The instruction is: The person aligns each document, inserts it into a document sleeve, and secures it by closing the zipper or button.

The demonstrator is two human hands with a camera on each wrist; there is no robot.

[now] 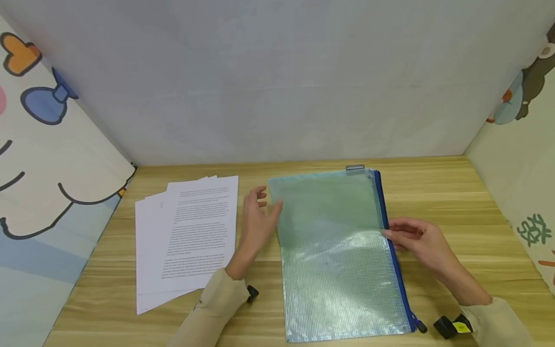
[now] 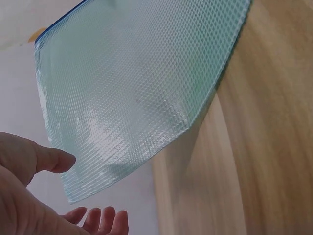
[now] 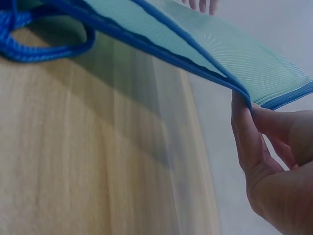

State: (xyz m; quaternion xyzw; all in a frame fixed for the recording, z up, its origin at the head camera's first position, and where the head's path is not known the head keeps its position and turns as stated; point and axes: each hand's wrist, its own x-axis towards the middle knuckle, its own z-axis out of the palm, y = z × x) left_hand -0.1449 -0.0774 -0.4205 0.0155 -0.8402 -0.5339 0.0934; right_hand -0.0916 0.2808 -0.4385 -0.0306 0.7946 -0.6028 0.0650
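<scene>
A translucent green mesh zip pouch (image 1: 338, 274) is held up off the wooden table, its blue zipper edge (image 1: 396, 270) on the right side. My right hand (image 1: 422, 241) pinches that edge about midway along, between thumb and fingertips. In the right wrist view the pouch's blue-edged mouth (image 3: 190, 49) gapes apart above the pinch. Beside the pouch's upper left edge is my left hand (image 1: 259, 217), with fingers loosely spread and thumb near the mesh. The left wrist view shows the pouch corner (image 2: 76, 196) between the left thumb (image 2: 56, 160) and fingers, which are apart from it.
Several printed sheets (image 1: 199, 231) lie in an uneven stack on the table (image 1: 104, 284), left of the pouch. A blue cord loop (image 3: 49, 53) hangs by the pouch's near end. A pale wall (image 1: 295, 86) closes off the back, with cartoon-printed panels at both sides.
</scene>
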